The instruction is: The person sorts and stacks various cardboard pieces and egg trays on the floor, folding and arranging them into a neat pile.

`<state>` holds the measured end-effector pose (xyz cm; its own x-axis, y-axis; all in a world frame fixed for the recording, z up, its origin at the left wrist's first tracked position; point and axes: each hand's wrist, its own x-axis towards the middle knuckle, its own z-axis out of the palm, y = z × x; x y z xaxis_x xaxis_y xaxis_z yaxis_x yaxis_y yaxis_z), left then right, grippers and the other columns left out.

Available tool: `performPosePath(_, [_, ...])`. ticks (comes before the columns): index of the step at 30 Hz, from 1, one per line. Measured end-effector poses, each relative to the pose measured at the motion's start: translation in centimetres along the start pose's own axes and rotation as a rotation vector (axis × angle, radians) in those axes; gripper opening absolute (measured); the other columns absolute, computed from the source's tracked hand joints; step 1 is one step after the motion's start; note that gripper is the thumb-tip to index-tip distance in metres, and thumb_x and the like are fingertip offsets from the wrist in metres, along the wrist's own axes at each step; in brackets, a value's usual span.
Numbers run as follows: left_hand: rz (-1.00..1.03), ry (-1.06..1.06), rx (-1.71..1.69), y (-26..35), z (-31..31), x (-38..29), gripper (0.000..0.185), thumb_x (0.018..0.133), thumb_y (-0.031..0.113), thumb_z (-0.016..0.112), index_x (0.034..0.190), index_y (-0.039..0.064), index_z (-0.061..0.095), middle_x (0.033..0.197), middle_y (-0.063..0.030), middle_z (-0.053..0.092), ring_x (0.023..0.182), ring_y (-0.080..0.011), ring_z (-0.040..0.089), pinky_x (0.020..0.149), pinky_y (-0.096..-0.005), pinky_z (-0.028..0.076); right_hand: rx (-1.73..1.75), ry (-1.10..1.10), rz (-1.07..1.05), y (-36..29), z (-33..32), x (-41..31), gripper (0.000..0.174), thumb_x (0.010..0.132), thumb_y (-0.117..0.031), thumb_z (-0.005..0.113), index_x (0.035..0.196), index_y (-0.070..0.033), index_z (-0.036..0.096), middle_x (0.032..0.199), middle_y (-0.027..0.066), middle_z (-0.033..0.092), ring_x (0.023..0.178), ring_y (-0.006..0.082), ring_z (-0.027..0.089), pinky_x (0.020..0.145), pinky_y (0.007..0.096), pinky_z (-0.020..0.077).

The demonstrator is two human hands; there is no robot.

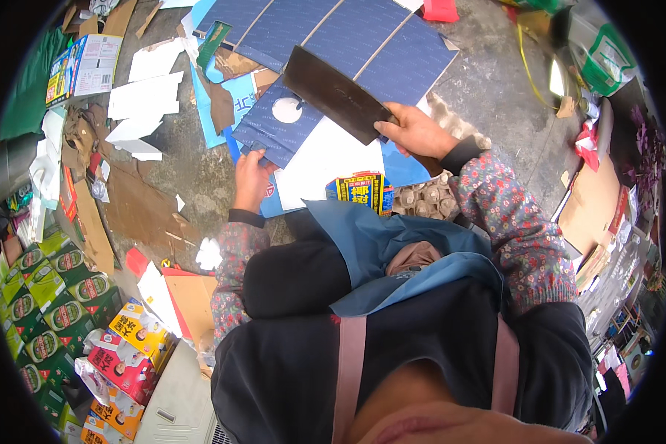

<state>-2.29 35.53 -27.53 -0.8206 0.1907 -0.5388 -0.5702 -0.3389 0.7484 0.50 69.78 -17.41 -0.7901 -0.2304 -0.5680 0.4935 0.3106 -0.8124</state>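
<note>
My right hand grips the end of a dark, broad-bladed cleaver. Its blade slants up and left, over blue patterned cardboard. With my left hand I pinch the near edge of a smaller blue cardboard piece. That piece has a round white patch; I cannot tell if it is a hole. Beyond the blade lies a large blue cardboard sheet with pale crease lines. White board shows beneath, and a printed drink carton sits close to my knees.
Pulp egg trays lie right of the carton. White cardboard scraps and a printed box are at the left. Green beer cartons and yellow and red boxes stack lower left. Flattened cardboard leans at the right.
</note>
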Motion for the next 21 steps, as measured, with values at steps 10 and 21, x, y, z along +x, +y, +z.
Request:
performPosePath(10, [0.380,0.706,1.381,4.3,-7.8,2.4,0.052,0.077,0.023,0.067,0.116,-0.006,0.047,0.100,-0.0160,0.059,0.094,-0.0300,0.058,0.081,-0.0401,0.047,0.280,0.388,0.129,6.4,-9.2,-10.1,0.019,0.092,-0.023,0.057,0.088,-0.008,0.047,0.063,-0.0012,0.047,0.045,0.0077,0.045,0.042,0.0243,0.0410])
performPosePath(21, [0.414,0.062,1.424,3.5,-1.6,6.4,0.058,0.063,0.020,0.082,0.113,0.010,0.055,0.105,-0.0144,0.054,0.100,-0.0320,0.056,0.085,-0.0408,0.047,1.019,0.630,0.442,19.9,-4.6,-12.8,0.023,0.089,-0.026,0.058,0.077,-0.010,0.049,0.066,0.0011,0.051,0.062,0.0150,0.053,0.061,0.0310,0.0488])
